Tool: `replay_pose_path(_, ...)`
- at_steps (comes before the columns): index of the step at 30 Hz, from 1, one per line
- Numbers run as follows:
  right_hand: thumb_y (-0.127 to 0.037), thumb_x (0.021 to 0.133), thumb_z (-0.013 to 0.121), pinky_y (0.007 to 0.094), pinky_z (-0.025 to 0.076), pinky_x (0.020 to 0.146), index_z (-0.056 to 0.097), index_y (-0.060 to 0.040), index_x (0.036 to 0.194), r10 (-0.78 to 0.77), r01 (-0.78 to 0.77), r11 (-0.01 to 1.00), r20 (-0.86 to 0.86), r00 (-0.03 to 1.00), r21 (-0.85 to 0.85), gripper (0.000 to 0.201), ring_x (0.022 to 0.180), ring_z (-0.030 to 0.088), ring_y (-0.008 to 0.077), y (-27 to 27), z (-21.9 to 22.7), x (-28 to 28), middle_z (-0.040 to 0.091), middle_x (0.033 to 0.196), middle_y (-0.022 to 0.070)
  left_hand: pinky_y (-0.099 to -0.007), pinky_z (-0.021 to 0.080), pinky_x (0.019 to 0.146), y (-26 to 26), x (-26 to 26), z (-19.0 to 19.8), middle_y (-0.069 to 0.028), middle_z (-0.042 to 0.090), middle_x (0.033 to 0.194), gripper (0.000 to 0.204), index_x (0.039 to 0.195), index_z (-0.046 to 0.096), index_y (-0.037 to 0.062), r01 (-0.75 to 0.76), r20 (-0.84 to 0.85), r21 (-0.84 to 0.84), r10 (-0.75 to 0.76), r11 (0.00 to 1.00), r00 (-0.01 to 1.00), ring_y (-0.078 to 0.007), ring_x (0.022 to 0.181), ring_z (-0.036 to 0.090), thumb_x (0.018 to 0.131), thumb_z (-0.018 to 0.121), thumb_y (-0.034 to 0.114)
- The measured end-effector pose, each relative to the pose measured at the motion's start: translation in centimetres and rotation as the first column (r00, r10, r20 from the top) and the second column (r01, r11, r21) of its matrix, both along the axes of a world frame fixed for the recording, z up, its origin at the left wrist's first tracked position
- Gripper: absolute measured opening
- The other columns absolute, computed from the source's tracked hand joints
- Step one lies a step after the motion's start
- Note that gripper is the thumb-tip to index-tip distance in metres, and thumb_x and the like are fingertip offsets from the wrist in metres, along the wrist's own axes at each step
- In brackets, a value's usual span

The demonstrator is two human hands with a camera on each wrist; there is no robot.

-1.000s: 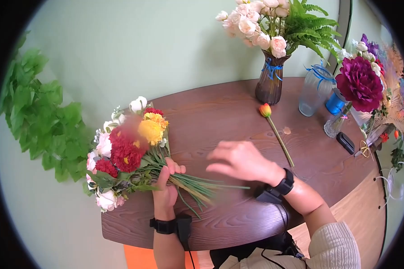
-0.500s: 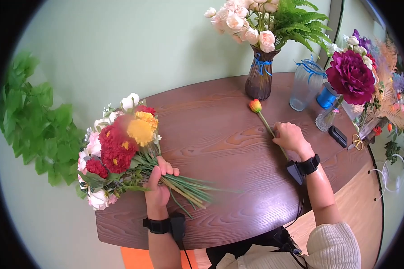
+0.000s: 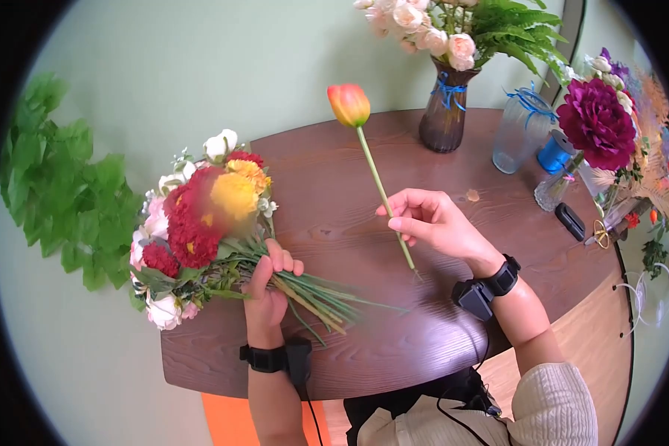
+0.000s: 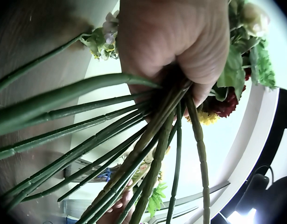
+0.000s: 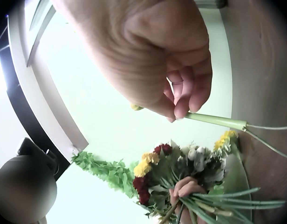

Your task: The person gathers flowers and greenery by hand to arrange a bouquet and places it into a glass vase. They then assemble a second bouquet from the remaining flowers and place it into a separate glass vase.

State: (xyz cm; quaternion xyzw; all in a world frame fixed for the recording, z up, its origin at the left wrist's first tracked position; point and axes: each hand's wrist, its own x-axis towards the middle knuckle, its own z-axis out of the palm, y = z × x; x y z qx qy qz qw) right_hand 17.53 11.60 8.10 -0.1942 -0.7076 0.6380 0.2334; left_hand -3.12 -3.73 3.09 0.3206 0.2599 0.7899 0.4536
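At the left of the table, my left hand (image 3: pixel 266 286) grips a bouquet (image 3: pixel 193 223) of red, yellow, white and pink flowers by its stems. Those green stems (image 4: pixel 87 144) fan out below the fist in the left wrist view. Thumb and fingertips of my right hand (image 3: pixel 435 223) pinch an orange-red tulip (image 3: pixel 348 105) by its pale green stem, bloom up and leaning left. The tulip's cut stem end (image 5: pixel 236 123), with thin wires poking out, shows in the right wrist view; its bloom is mostly hidden behind the hand there.
Behind the right hand stand a brown vase (image 3: pixel 444 123) of pale roses and fern, a clear glass vase (image 3: pixel 518 141), and a blue ribbon spool (image 3: pixel 555 152). Farther right are a small vase (image 3: pixel 552 192) with a purple flower, a black case (image 3: pixel 570 221) and scissors (image 3: pixel 600 234).
My right hand moved to the tulip lying on the table, took it by the stem, and lifted it leftward toward the bouquet. My left hand keeps its hold on the stems.
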Motion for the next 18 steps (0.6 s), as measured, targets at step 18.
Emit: replay_pose_path(18,-0.004,0.076,0.064,0.0189,0.041,0.053,0.060,-0.0018,0.093,-0.074,0.124,0.966,-0.216,0.974,0.229,0.017,0.055,0.050,0.0035,-5.7,-3.4,-4.9,0.055,0.075,0.0020,-0.0361,0.043,0.067,-0.2,-0.5,-0.8,-0.0044,0.051,0.077,0.038,0.110,0.041,0.0092,0.126,0.061,0.156,-0.137,0.980,0.989,-0.0149,0.071,0.049,0.078,0.062,0.011)
